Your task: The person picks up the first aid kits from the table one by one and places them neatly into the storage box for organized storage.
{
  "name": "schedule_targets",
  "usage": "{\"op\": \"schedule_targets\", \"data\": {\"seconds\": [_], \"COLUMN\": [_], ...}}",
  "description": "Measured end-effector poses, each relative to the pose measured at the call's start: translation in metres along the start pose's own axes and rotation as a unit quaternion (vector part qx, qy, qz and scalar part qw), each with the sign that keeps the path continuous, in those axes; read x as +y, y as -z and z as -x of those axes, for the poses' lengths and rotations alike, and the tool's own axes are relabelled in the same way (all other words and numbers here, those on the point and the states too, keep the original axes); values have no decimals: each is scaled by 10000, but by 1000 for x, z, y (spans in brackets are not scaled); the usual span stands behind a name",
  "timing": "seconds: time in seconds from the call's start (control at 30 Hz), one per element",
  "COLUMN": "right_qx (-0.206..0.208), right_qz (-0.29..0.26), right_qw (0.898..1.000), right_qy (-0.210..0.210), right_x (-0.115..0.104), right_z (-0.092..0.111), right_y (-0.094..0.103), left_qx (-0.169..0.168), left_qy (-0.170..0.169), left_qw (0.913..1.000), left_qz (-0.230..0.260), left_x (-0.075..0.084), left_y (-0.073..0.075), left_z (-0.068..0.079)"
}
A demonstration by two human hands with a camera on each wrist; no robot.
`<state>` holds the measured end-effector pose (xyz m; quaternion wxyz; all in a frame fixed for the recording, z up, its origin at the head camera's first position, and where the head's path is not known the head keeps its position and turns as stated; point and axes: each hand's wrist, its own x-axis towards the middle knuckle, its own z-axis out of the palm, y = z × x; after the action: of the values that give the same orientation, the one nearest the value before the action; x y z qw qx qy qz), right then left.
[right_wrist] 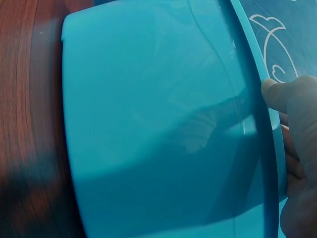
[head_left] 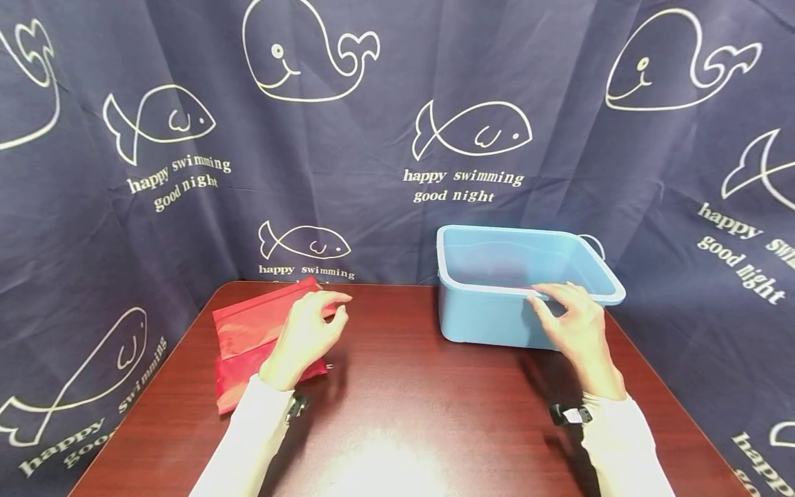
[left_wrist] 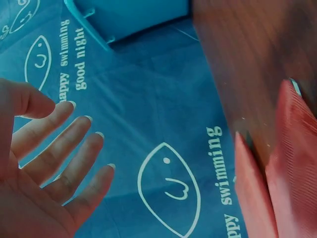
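My left hand (head_left: pixel 310 331) is over a red zip pouch (head_left: pixel 248 324), its thumb and fingers apart with nothing between them. Beneath and nearer me lies a second red pouch (head_left: pixel 232 386), partly covered by the first one and by my forearm. In the left wrist view the fingers (left_wrist: pixel 89 158) are loosely extended, away from both pouches. At the front rim of a light blue plastic bin (head_left: pixel 484 314), my right hand (head_left: pixel 574 324) pinches the edge. The right wrist view has the thumb (right_wrist: pixel 280 94) at the rim and the other fingers behind it, partly hidden.
The bin stands at the back right of a reddish-brown wooden table (head_left: pixel 397 386), with a white handle (head_left: pixel 592 243) at its far right side. A dark blue curtain (head_left: pixel 385 152) printed with whales and fish hangs round the table's back and sides.
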<state>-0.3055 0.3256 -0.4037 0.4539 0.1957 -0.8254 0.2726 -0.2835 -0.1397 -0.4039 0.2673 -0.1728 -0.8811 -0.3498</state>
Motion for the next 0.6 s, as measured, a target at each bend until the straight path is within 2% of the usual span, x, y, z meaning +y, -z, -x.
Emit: {"op": "schedule_targets", "data": {"seconds": [0.2, 0.43, 0.6], "right_qx": [29, 77, 53], "right_qz": [-55, -66, -34], "right_qw": [10000, 9999, 9999], "right_qy": [68, 124, 86], "right_x": [0, 2, 3], "right_z": [1, 1, 1], "right_y": [-1, -1, 0], "left_qx": [-52, 180, 288], "left_qy": [91, -167, -137], "left_qw": [9999, 9994, 9988], "left_qz": [-24, -255, -379], "left_x": [-8, -11, -14], "left_y": [4, 10, 12], "left_z": [9, 13, 15]}}
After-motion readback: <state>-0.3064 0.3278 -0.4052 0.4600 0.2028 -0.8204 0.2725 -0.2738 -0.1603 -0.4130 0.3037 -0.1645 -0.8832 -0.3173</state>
